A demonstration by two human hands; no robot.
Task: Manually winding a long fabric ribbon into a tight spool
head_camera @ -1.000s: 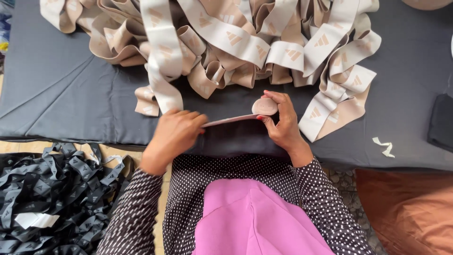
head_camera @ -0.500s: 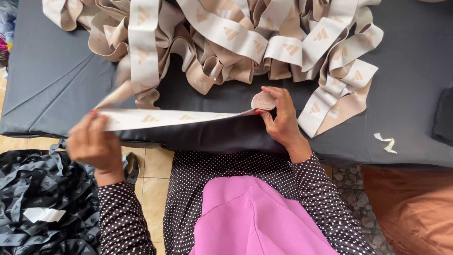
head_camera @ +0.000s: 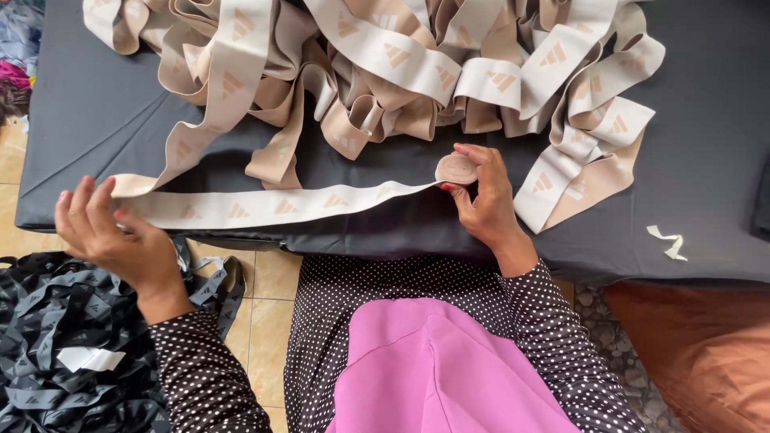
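A length of beige elastic band [head_camera: 265, 207] runs taut and nearly level between the two hands, its long axis left to right along the near edge of the dark grey mat [head_camera: 706, 160]. At its right end it winds into a small tight roll [head_camera: 455, 168], which the right hand [head_camera: 485, 200] pinches between thumb and fingers, curled closely around it. The left hand [head_camera: 108, 232] is out at the far left, past the mat's corner, its fingers spread fairly wide and only lightly hooked on the band's other end, where the strip bends and runs up into the loose heap of beige band [head_camera: 401, 64] piled on the far side of the mat. So the roll is in the right hand's keeping, while the feed comes from the left (the heap itself lies beyond both hands). No containers show; a separate tangle of black band [head_camera: 56, 345] lies on the tiled floor [head_camera: 269, 297] below the left hand, and a small pale scrap [head_camera: 667, 240] rests on the mat, well right of the roll
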